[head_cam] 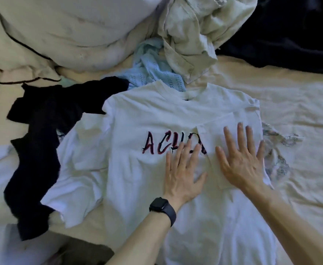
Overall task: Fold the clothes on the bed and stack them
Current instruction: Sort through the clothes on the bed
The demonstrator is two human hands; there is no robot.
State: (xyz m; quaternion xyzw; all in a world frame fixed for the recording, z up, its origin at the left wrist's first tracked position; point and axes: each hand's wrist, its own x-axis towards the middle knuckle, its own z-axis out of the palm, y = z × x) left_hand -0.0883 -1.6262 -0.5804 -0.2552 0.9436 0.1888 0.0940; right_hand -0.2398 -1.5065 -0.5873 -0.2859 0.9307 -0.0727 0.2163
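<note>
Flattening the first fold of the white T-shirt (134, 115) on the bed (300, 111).
A dark garment (38, 150) is lying unfolded at its edge. The left hand (183, 173), fingers spread, is pressing the chest smooth, and the right hand (241, 161), equally flat, is pinning the folded-in side.

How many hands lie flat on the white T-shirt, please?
2. The left hand, wearing a dark watch, lies flat partly over the printed letters; the right hand lies flat on the folded-in sleeve beside it. No other is in view.
</note>
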